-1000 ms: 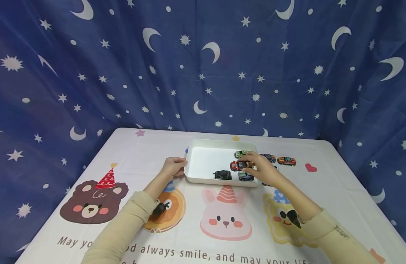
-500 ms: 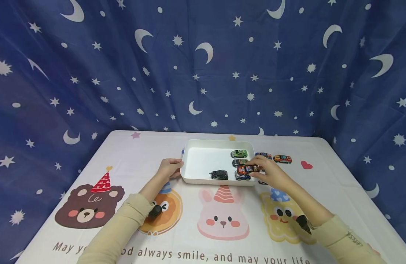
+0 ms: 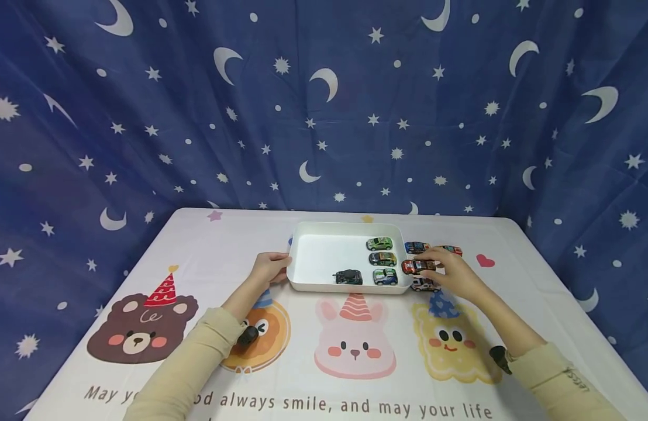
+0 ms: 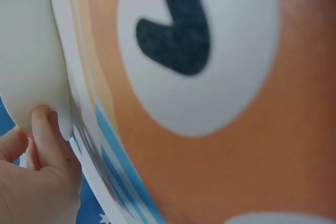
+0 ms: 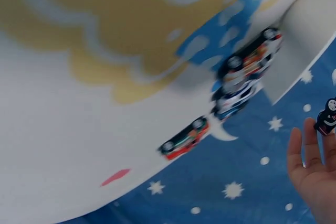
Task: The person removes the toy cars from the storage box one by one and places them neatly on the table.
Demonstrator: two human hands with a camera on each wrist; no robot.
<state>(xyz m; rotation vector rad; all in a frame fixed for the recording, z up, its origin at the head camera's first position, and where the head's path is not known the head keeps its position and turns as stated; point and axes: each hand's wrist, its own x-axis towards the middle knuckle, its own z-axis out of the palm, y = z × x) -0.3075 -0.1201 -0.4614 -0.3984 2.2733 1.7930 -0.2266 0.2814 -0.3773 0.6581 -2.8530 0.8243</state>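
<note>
My left hand (image 3: 270, 268) grips the left end of a white tray (image 3: 316, 287); in the left wrist view its thumb and fingers pinch the tray wall (image 4: 34, 51). My right hand (image 3: 455, 273) holds a red toy car (image 3: 419, 266) by its rear, raised just past the tray's right wall. In the right wrist view that toy car (image 5: 326, 119) is partly cut off by the frame edge. Inside the tray stand a green toy car (image 3: 379, 244), a black-and-orange one, a white-and-blue one (image 3: 385, 276) and a black tank-like toy (image 3: 348, 277).
Right of the tray, a blue toy car (image 3: 417, 247), an orange-red toy car (image 3: 451, 249) partly behind my hand, and a white toy car (image 3: 425, 285) stand on the cartoon-printed tablecloth (image 3: 282, 397). A blue star-patterned curtain (image 3: 324, 117) hangs behind the table.
My right hand has carried the red toy car from over the tray's right part out to the right, beyond its wall. The left hand keeps its grip on the tray.
</note>
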